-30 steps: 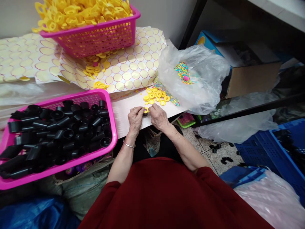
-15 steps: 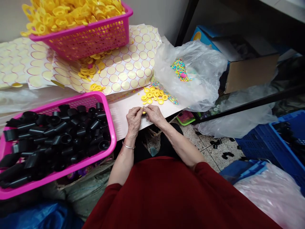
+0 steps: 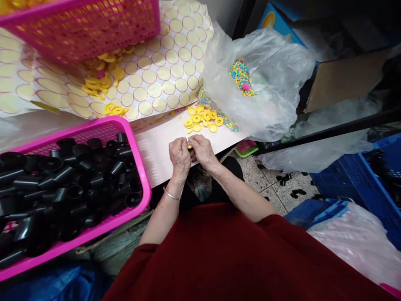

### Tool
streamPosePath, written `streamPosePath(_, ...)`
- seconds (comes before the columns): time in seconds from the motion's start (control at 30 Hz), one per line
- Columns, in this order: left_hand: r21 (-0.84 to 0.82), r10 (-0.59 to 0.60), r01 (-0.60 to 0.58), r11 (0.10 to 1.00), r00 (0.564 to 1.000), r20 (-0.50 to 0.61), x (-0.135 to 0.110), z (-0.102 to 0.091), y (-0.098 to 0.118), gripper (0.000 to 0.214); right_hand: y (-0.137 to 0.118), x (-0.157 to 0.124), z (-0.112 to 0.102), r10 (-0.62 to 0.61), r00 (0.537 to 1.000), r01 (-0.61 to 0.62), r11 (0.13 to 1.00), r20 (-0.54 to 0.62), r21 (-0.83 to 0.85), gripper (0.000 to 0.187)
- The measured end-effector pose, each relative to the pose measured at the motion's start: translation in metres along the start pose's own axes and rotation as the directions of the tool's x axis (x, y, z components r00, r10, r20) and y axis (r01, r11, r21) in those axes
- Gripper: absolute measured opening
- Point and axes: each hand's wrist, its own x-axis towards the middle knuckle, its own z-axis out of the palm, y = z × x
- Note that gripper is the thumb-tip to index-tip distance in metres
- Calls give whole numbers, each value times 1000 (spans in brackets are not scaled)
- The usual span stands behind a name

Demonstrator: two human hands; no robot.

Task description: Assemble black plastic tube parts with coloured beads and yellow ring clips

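My left hand and my right hand meet at the front edge of the white work surface. Their closed fingertips pinch a small yellow plastic piece between them, mostly covered by the fingers. A tiny pink spot shows on it. Just beyond the hands lies a loose pile of yellow ring-shaped pieces. To the left, a pink basket holds many black plastic tubes.
Behind are sheets of round stickers under a second pink basket of yellow pieces. A clear plastic bag with colourful beads stands at the right. Blue crates and black pieces are on the floor.
The view has shifted, so the baskets and sticker sheets sit further left and higher. Both hands stay together on the yellow piece; the black part seen beneath it earlier is now hidden.
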Motion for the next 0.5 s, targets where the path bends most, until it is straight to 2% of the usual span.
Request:
streamPosePath(0.1, 4, 9, -9, 1000, 1000, 22, -1, -1, -1, 26, -4, -2, 4, 115, 993, -107, 979, -39, 176, 21)
streamPosePath(0.2, -42, -13, 15, 999, 999, 53, 0, -4, -2, 28, -9, -2, 4, 186, 982, -181, 938, 10, 294, 24)
streamPosePath(0.3, -84, -8, 15, 996, 997, 81, 1, -9, -3, 32, -10, -3, 1, 173, 984, -176, 916, 42, 362, 31)
streamPosePath(0.4, -65, 28, -18, 998, 987, 158, 1, -13, -7, 26, -10, -5, -4, 142, 988, -156, 879, 65, 451, 36)
streamPosePath(0.5, -118, 74, -52, 992, 980, 187, 2, -15, -12, 38, -9, -12, -14, 113, 983, -176, 808, 144, 562, 35)
